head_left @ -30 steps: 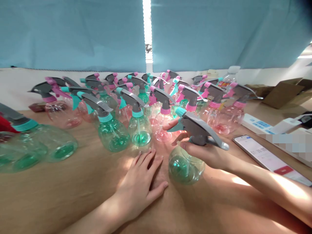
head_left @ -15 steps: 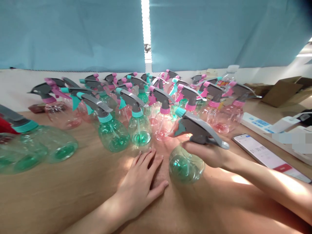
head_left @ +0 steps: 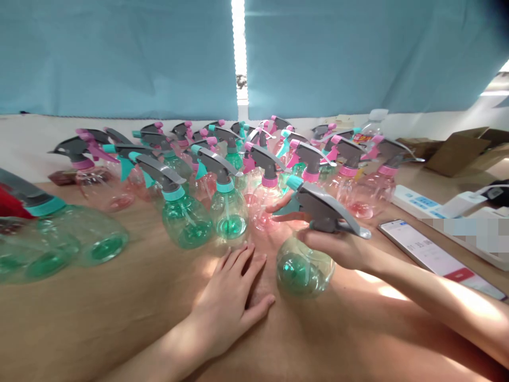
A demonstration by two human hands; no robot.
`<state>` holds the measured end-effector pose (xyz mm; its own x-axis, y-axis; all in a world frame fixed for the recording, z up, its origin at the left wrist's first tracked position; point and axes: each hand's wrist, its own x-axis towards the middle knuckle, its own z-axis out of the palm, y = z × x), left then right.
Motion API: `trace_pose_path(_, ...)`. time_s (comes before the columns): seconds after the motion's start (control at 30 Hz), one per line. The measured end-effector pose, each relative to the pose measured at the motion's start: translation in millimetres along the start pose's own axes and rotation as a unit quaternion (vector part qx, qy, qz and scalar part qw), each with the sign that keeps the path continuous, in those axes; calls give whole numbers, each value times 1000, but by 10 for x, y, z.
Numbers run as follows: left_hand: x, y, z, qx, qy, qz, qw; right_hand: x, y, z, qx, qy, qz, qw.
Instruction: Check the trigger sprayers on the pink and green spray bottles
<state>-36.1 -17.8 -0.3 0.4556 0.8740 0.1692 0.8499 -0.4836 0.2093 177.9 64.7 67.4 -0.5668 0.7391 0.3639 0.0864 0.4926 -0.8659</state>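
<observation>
My right hand [head_left: 338, 244] grips the neck of a green spray bottle [head_left: 304, 268] under its grey trigger head [head_left: 324, 209], and the bottle stands on the wooden table [head_left: 119, 318]. The forefinger stretches out toward the teal nozzle. My left hand [head_left: 233, 302] lies flat on the table just left of that bottle, fingers spread and holding nothing. Behind both hands stands a crowd of several green and pink spray bottles [head_left: 228, 207] with grey heads.
A phone [head_left: 433, 257] with a lit screen lies on the table to the right. Behind it sit a white power strip [head_left: 421, 201] and cardboard boxes [head_left: 461, 151]. More green bottles [head_left: 63, 239] stand at the far left. A blue curtain [head_left: 119, 53] hangs at the back.
My right forefinger curled in against the trigger head and has stretched out again. The bottle and my left hand have hardly moved.
</observation>
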Motion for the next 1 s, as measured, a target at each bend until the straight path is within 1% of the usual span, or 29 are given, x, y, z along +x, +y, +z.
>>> trace_pose_path(0.2, 5, 3, -10, -4, -10, -7, 1000, 6, 24, 15, 44, 7, -31, 999)
trace_pose_path(0.37, 3, -9, 15, -3, -2, -6, 1000, -6, 48, -3, 40, -3, -20, 999)
trace_pose_path(0.5, -2, -12, 22, -10, 0, -4, 1000, -4, 30, 1, 79, -28, -21, 996)
trace_pose_path(0.57, -3, -12, 21, -11, -1, -4, 1000, 0, 9, 7, 86, -30, -25, 996)
trace_pose_path(0.63, -2, -10, 18, -8, -3, -5, 1000, 6, -13, 14, 71, -15, -31, 997)
trace_pose_path(0.73, 0, -3, 11, -4, -7, -5, 1000, 18, -40, 25, 39, 7, -18, 999)
trace_pose_path(1.0, -3, 10, 8, -5, -1, -10, 1000, 16, -63, 35, 17, 15, 12, 1000)
